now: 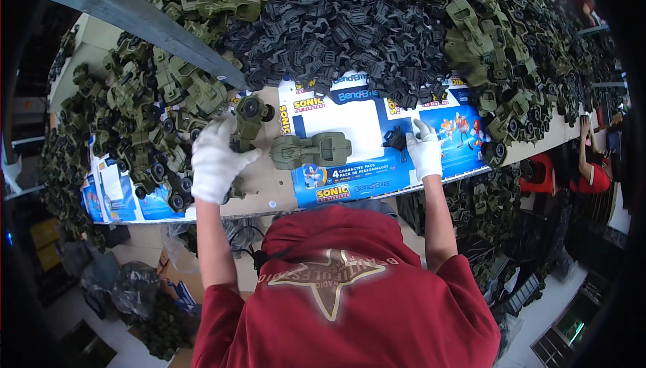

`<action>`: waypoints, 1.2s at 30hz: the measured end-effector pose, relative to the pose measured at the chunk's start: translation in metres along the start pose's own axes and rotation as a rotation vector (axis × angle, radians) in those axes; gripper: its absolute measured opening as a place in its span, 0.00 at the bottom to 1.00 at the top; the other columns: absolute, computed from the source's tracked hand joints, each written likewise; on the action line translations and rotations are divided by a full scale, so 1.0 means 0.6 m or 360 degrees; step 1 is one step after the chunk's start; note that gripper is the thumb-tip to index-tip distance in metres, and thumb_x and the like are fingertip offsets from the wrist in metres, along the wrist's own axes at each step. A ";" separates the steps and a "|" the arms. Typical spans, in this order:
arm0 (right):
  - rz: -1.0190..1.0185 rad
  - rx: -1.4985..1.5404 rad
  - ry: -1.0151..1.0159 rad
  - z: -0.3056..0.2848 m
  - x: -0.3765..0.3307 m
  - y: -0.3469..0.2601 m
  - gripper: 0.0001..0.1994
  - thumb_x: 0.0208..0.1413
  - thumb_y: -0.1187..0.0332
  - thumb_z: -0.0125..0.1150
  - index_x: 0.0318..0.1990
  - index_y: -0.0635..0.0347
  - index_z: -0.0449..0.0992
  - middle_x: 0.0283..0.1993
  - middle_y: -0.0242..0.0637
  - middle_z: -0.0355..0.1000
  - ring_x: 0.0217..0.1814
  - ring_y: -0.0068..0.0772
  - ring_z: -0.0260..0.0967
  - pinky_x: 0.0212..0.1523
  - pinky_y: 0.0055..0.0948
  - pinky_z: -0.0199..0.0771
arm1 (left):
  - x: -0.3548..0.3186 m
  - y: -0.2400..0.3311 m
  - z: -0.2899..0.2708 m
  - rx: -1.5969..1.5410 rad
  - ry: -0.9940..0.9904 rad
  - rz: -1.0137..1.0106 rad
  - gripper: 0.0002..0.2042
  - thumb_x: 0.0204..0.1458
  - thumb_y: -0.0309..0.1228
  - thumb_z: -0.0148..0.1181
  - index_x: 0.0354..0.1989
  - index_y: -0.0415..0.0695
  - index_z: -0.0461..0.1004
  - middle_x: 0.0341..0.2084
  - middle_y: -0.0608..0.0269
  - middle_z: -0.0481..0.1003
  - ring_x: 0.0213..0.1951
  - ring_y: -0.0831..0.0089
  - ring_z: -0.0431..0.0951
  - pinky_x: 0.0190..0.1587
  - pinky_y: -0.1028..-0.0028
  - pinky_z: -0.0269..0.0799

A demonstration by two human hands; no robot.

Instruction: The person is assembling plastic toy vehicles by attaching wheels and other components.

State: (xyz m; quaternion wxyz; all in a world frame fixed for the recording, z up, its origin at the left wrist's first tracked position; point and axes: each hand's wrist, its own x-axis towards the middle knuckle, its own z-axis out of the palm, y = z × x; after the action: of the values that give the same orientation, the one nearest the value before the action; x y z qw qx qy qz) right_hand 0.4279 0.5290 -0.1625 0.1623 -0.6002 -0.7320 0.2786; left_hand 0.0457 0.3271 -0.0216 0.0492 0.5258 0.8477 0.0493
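My left hand (219, 161), in a white glove, is over the left side of the table with its thumb spread from the fingers. Just beyond it is an olive-green toy vehicle (250, 114) with black wheels; I cannot tell whether they touch. Between my hands, a green toy vehicle body (311, 150) lies on a printed blue and white cardboard sheet (356, 174). My right hand (424, 150), also gloved, has its thumb and fingers apart beside a small black plastic part (396, 139). The thumb is close to that part.
A large heap of black plastic parts (330, 31) covers the table's far middle. Piled green toy vehicles lie at the left (182, 82) and right (515, 58). A grey metal post (151, 21) slants across the upper left. Another person in red (593, 176) is at the far right.
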 end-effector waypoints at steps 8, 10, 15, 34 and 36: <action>-0.0014 -0.0554 -0.0369 0.007 -0.028 -0.040 0.33 0.41 0.61 0.74 0.58 0.56 0.70 0.52 0.50 0.71 0.50 0.54 0.72 0.52 0.41 0.73 | 0.090 -0.046 0.128 -0.0741 -0.0669 -0.0401 0.45 0.36 0.41 0.77 0.63 0.35 0.61 0.51 0.48 0.76 0.51 0.58 0.78 0.54 0.67 0.71; -0.0092 -0.0416 -0.0191 0.025 -0.038 -0.020 0.32 0.41 0.63 0.74 0.57 0.56 0.71 0.50 0.49 0.71 0.49 0.54 0.72 0.51 0.41 0.73 | 0.085 -0.053 0.165 -0.1061 -0.0657 -0.0359 0.44 0.37 0.40 0.77 0.64 0.36 0.60 0.51 0.51 0.76 0.51 0.62 0.77 0.55 0.68 0.71; -0.0602 -0.0725 -0.0039 0.006 -0.078 -0.038 0.21 0.47 0.75 0.57 0.52 0.49 0.72 0.40 0.39 0.69 0.41 0.44 0.69 0.42 0.43 0.67 | 0.063 -0.014 0.183 -0.1656 -0.0397 -0.0481 0.40 0.39 0.31 0.78 0.62 0.37 0.63 0.50 0.59 0.76 0.49 0.71 0.76 0.53 0.72 0.71; -0.0516 0.0812 -0.0828 -0.033 -0.030 -0.193 0.27 0.42 0.89 0.50 0.53 0.59 0.69 0.48 0.37 0.73 0.49 0.28 0.71 0.51 0.26 0.70 | -0.045 0.210 0.044 -0.1103 -0.0881 0.0079 0.61 0.38 0.46 0.75 0.71 0.34 0.35 0.60 0.36 0.65 0.62 0.49 0.66 0.62 0.66 0.64; -0.0529 0.0756 -0.1006 -0.056 -0.029 -0.203 0.28 0.42 0.88 0.52 0.55 0.58 0.69 0.50 0.37 0.73 0.51 0.29 0.71 0.53 0.27 0.69 | -0.056 0.182 0.092 -0.1565 -0.0727 0.0353 0.60 0.42 0.46 0.73 0.71 0.35 0.30 0.57 0.40 0.68 0.60 0.53 0.69 0.59 0.67 0.66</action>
State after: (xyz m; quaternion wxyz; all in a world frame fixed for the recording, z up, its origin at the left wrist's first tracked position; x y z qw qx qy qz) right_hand 0.3551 0.5040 -0.0608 0.1063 -0.3053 -0.7480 0.5797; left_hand 0.1648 0.3473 -0.0605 0.4661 0.5245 0.6321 0.3289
